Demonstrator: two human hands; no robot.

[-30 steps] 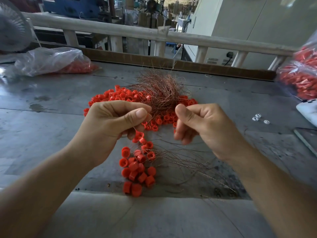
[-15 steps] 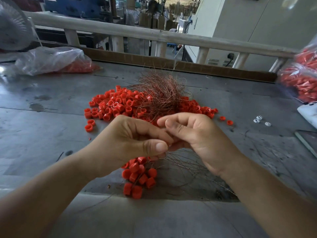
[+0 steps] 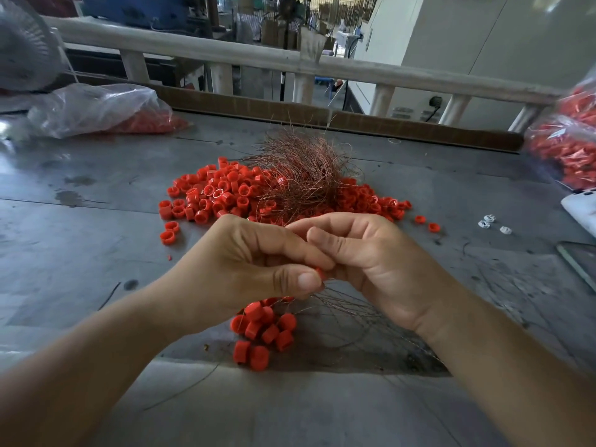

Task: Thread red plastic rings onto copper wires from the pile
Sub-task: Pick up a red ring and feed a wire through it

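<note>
A pile of loose red plastic rings lies on the grey table, with a tangle of copper wires on top of it. My left hand pinches a red ring between thumb and fingers. My right hand meets it fingertip to fingertip, its fingers curled in a pinch; the thin wire in them is hard to make out. Below my hands a cluster of threaded red rings lies on the table, with their wires fanning out to the right.
A clear bag of red rings lies at the back left, another bag at the right edge. Small white pieces and a white object sit on the right. A fan stands far left, a wooden rail behind the table.
My hands came down and together from apart near the wire tangle, uncovering the ring pile; they now meet above the threaded cluster, a ring showing at the left thumb.
</note>
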